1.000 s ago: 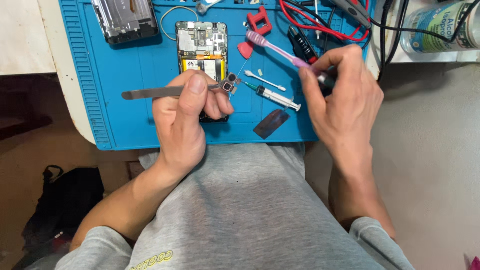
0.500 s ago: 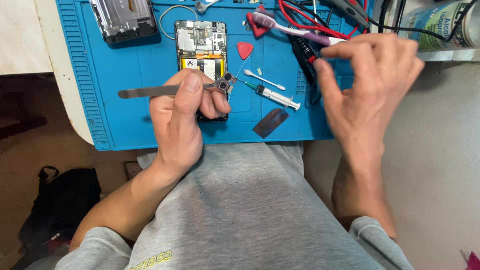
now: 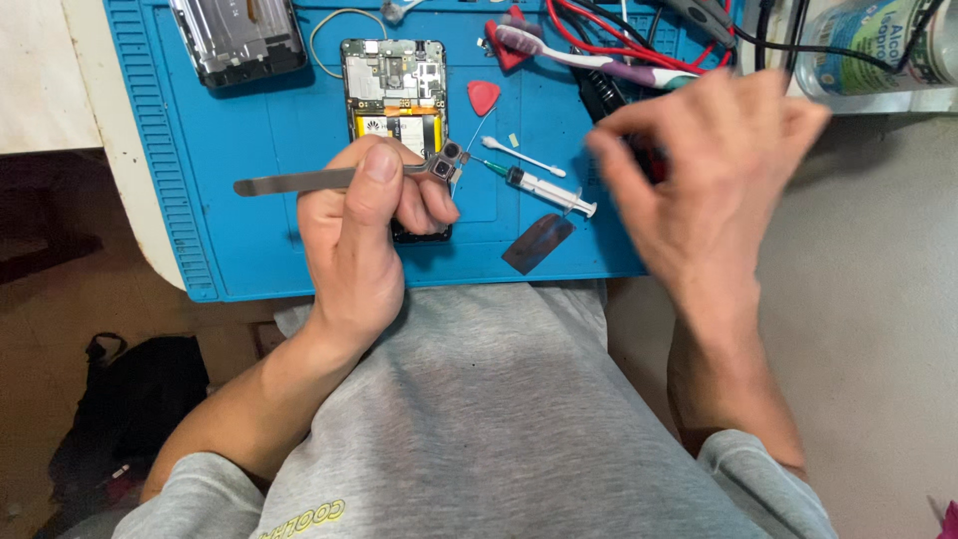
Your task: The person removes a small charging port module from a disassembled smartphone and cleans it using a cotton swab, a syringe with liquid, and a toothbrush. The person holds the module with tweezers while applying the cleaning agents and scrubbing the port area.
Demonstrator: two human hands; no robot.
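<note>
Surface: a blue work mat (image 3: 249,230) filled the upper half of the frame, laid on a pale table whose edge showed at the upper left; grey floor lay to the right.
Left hand: the left hand (image 3: 364,245), centre left, was closed around metal tweezers (image 3: 289,184), thumb on top, with the handle pointing toward the left edge.
Tweezers' load: a small camera module (image 3: 444,166) sat at the tips, just above the curled fingers.
Phone: an opened phone (image 3: 395,90) with its board and yellow battery bare lay at upper centre; its lower end was hidden behind the left hand.
Right hand: the right hand (image 3: 714,185), centre right, was blurred, fingers spread loosely and holding nothing visible.
Nearby: a syringe (image 3: 544,188), a cotton swab (image 3: 521,156) and a red pick (image 3: 484,97) lay between the hands.
Toothbrush: a toothbrush (image 3: 589,57) lay at upper right, its handle end hidden behind the right hand.
Cut off: a phone back frame (image 3: 238,38) and a clear bottle (image 3: 878,45) ran out of the top edge.
</note>
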